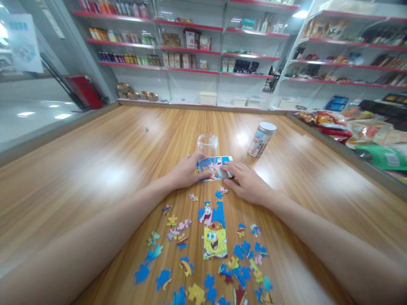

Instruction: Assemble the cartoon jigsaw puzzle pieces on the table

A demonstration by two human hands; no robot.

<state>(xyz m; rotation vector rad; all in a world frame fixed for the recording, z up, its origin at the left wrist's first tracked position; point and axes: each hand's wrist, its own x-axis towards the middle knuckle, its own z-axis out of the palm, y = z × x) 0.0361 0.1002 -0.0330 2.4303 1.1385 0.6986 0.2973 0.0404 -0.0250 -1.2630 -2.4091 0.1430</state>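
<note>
A clear, open-topped jar [207, 146] stands at the middle of the table, on or right by a printed cartoon picture card [229, 159]. My left hand [186, 171] is closed around the jar's lower left side, its thumb across the front. Closed on a round silver lid [225, 173], my right hand [244, 182] rests over the card's right end. Nearer to me lies a partly joined jigsaw puzzle [215, 241] with a yellow and a pink cartoon figure. Loose puzzle pieces surround it, such as a blue piece [142, 273] and a yellow piece [196, 293].
A printed can with a silver lid [262, 140] stands at the right, and a small object [146, 129] lies far left on the wooden table [127, 144]. Packaged goods [378, 135] lie beyond the right edge. Stocked shelves [190, 51] line the back.
</note>
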